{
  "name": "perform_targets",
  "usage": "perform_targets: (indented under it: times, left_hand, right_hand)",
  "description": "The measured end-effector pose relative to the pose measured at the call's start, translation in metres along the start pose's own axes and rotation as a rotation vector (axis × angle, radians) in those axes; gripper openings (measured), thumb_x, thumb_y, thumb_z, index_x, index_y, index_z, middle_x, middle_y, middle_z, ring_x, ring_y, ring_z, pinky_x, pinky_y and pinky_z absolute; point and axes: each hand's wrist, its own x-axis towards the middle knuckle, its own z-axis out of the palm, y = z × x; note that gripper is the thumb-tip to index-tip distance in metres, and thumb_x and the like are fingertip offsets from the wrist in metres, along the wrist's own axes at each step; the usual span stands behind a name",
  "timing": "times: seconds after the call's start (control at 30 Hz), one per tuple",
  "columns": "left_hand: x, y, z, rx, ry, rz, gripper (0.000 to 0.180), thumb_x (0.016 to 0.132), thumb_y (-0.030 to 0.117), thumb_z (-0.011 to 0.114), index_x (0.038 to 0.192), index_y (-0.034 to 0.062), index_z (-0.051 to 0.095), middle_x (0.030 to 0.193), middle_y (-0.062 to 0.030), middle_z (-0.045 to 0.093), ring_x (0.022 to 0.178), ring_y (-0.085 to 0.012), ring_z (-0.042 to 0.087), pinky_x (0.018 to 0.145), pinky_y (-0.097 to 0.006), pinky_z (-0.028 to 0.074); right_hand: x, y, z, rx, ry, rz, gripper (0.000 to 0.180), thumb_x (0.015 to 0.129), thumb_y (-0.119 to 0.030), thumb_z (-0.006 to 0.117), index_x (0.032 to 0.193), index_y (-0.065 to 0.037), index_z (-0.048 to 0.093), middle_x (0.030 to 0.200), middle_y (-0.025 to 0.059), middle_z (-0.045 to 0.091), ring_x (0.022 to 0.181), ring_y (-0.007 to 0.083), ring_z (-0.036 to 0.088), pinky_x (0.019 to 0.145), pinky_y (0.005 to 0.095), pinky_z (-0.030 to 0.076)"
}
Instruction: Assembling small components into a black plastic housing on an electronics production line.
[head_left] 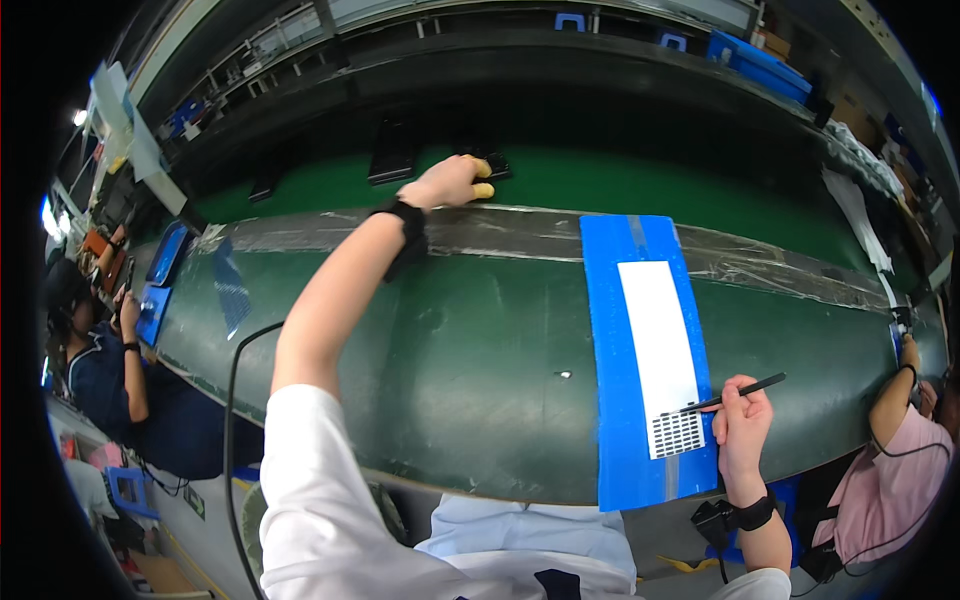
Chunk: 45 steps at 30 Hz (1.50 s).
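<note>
My left hand (452, 182) reaches far out over the green conveyor belt (600, 175) and rests on a small dark flat device (495, 165); yellow finger cots show on its fingertips. A black wrist strap (408, 232) wraps that wrist. My right hand (742, 420) holds thin black tweezers (735, 392), whose tip touches a grid of small dark squares (677, 434) at the near end of a white strip (657, 345). The strip lies on a long blue mat (607, 400) across the green worktable (470, 360).
Further dark flat devices (392, 150) lie on the belt to the left. A seated person (105, 370) works at the left, another person in pink (905, 470) at the right. A black cable (232, 420) hangs off the table's near edge. Blue bins (755, 62) stand behind the belt.
</note>
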Motion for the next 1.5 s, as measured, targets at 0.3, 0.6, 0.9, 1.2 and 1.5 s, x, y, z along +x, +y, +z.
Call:
perform_targets:
  times: [0.3, 0.6, 0.9, 1.2, 1.5]
  left_hand:
    - [-0.060, 0.131, -0.033, 0.344, 0.057, 0.172, 0.018, 0.059, 0.006, 0.051, 0.075, -0.0017, 0.050, 0.059, -0.0138, 0.055, 0.057, -0.0270, 0.057, 0.049, -0.036, 0.045]
    - [-0.093, 0.272, -0.019, -0.385, -0.041, 0.142, 0.056, 0.067, 0.017, 0.057, 0.111, -0.0075, 0.032, 0.076, -0.0220, 0.057, 0.074, -0.0337, 0.056, 0.066, -0.035, 0.044]
    - [-0.116, 0.215, -0.035, 0.284, -0.563, 0.012, 0.106, 0.051, 0.033, 0.074, 0.129, 0.0063, 0.007, 0.121, -0.0265, 0.030, 0.114, -0.0387, 0.027, 0.092, -0.051, 0.020]
    - [-0.168, 0.246, -0.031, 0.117, -0.280, -0.137, 0.082, 0.059, 0.048, 0.061, 0.116, -0.0033, 0.033, 0.087, -0.0206, 0.054, 0.085, -0.0331, 0.050, 0.069, -0.040, 0.043]
    - [-0.188, 0.250, -0.011, 0.116, -0.216, -0.027, 0.072, 0.063, 0.044, 0.059, 0.109, -0.0085, 0.041, 0.089, -0.0165, 0.051, 0.087, -0.0272, 0.045, 0.074, -0.035, 0.038]
  right_hand:
    - [0.002, 0.005, -0.007, 0.091, 0.000, -0.105, 0.007, 0.083, -0.008, 0.046, 0.083, -0.001, 0.046, 0.052, -0.0021, 0.041, 0.034, 0.0024, 0.034, 0.033, 0.0151, 0.028]
    - [0.005, 0.007, -0.024, 0.199, 0.198, -0.224, 0.015, 0.083, -0.014, 0.048, 0.089, 0.000, 0.047, 0.066, 0.0132, 0.057, 0.035, 0.0017, 0.031, 0.033, 0.0155, 0.022]
    - [-0.001, -0.010, -0.015, 0.178, 0.156, -0.260, 0.020, 0.082, -0.012, 0.049, 0.094, 0.004, 0.048, 0.064, 0.0121, 0.057, 0.036, 0.0018, 0.033, 0.034, 0.0159, 0.024]
    - [-0.004, -0.048, 0.038, 0.094, -0.169, -0.206, 0.018, 0.079, -0.008, 0.052, 0.091, 0.006, 0.051, 0.062, 0.0104, 0.058, 0.036, 0.0007, 0.035, 0.033, 0.0143, 0.025]
    - [0.025, -0.011, 0.079, 0.005, -0.394, -0.047, 0.013, 0.077, -0.005, 0.053, 0.087, 0.004, 0.052, 0.064, 0.0088, 0.058, 0.043, 0.0044, 0.048, 0.034, 0.0156, 0.032]
